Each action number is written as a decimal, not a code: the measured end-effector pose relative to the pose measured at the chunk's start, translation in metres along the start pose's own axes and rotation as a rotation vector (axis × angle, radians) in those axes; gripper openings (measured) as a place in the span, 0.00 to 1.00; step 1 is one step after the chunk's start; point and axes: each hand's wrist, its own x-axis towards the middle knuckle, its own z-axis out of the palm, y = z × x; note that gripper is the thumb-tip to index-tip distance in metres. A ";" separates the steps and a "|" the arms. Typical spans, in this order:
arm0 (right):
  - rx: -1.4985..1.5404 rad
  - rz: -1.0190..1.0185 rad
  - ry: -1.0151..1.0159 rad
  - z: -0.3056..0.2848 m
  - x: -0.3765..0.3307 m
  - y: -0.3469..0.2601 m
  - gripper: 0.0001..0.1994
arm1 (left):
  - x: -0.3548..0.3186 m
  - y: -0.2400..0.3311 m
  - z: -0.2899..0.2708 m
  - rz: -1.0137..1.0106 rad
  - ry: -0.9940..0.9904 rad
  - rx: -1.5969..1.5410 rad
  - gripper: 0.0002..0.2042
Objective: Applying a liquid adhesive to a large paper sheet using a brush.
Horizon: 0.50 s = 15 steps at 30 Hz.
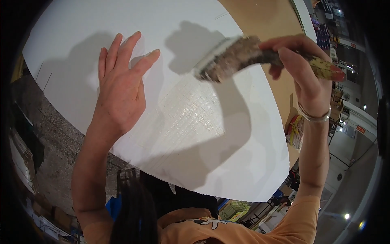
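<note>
A large white board [260, 162] spreads out in front of me, its edges bent by the lens. My left hand [122, 87] lies on its left part, fingers stretched out and holding nothing. In my right hand [298, 61] is a wide, worn brush [233, 57], gripped by its handle, which has a yellow and red end. The brush is tilted, its pale bristle edge facing left, and it seems held above the board, casting a shadow there. Below the brush, a wet, shiny streaked patch [195, 112] of what looks like glue covers the middle of the board.
Under the board's right side shows a brown tabletop or sheet [276, 18]. Beside its right edge sits a roll or bundle with yellow and red strands [294, 128]. Grey speckled floor [67, 114] lies to the left. Stacked goods and shelving stand around the rim.
</note>
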 end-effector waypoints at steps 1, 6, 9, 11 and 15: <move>0.048 -0.061 0.054 0.005 0.001 0.001 0.08 | 0.000 0.000 -0.002 -0.001 -0.001 -0.003 0.23; -0.087 0.045 -0.057 0.005 -0.010 0.003 0.08 | -0.002 -0.001 0.004 0.000 0.008 0.003 0.23; -0.036 -0.045 0.028 0.012 -0.010 -0.003 0.08 | -0.001 -0.001 0.003 -0.004 0.005 0.008 0.23; -0.118 -0.017 0.016 0.019 -0.010 -0.006 0.08 | -0.001 -0.003 0.000 -0.013 -0.050 0.041 0.24; -0.171 -0.045 -0.050 0.016 -0.014 0.000 0.06 | -0.001 -0.002 0.005 -0.004 0.012 0.000 0.22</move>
